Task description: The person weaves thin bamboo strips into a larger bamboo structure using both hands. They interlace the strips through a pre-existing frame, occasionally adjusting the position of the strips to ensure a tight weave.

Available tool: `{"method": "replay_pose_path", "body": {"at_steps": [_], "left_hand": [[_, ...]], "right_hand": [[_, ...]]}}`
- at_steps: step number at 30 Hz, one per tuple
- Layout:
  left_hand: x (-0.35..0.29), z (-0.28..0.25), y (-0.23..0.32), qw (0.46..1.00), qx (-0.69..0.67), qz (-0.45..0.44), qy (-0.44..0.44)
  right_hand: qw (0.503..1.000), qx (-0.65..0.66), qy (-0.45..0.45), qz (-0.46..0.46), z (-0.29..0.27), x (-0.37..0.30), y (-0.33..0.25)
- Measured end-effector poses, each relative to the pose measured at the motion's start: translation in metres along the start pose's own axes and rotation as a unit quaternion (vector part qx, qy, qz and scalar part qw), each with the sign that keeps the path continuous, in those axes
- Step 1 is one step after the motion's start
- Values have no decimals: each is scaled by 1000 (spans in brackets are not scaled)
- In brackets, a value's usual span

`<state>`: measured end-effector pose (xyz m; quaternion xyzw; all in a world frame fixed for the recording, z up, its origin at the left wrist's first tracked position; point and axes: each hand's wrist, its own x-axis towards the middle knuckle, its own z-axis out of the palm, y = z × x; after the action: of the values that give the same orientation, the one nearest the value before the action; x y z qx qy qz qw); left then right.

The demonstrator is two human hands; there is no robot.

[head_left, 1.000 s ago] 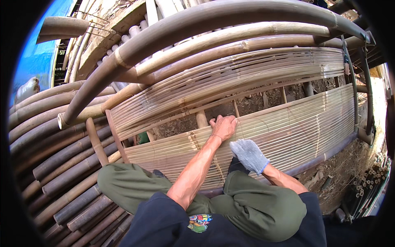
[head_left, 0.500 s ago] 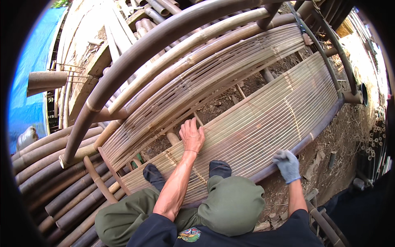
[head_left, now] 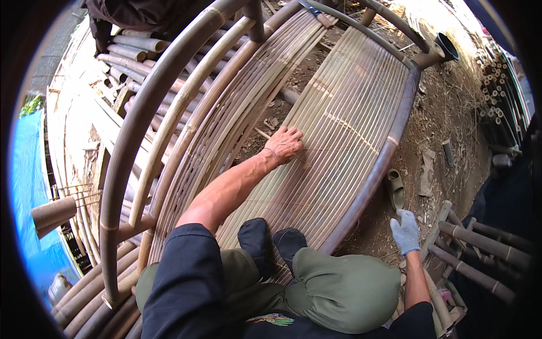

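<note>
I squat with both dark-socked feet [head_left: 255,244] on a bench of narrow bamboo slats [head_left: 339,127]. My bare left hand [head_left: 284,145] rests on the seat's inner edge beside the gap to the backrest. Its fingers are curled down, and whatever they hold is hidden. Thin brown strands cross the slats near it. Off the bench's right side hangs my right hand [head_left: 405,233], in a pale grey glove, thumb and fingers apart, with nothing visible in it. Below the hand's far side, a slipper [head_left: 396,189] is on the ground.
The backrest's thick curved bamboo poles [head_left: 141,118] rise on the left. A wooden-handled blade [head_left: 324,20] lies at the bench's far end. Stacked bamboo [head_left: 138,51] lies behind the backrest. At the lower right stands a bamboo frame [head_left: 480,246]; a dark funnel-shaped thing [head_left: 447,46] is farther off.
My view has turned and shifted along the bench. The left hand has moved farther along the seat edge. My right hand has come away from the front rail, and the feet are closer together.
</note>
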<state>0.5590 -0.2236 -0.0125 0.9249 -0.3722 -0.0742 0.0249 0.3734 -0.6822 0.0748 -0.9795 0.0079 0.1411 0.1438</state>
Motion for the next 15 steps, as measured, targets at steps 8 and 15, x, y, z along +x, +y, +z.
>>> {"method": "replay_pose_path", "body": {"at_steps": [8, 15], "left_hand": [[-8, -86, 30, 902, -383, 103, -173], [-55, -125, -31, 875, -415, -186, 163]], "right_hand": [[949, 28, 92, -301, 6, 104, -240], [934, 317, -144, -77, -144, 162, -272]]}}
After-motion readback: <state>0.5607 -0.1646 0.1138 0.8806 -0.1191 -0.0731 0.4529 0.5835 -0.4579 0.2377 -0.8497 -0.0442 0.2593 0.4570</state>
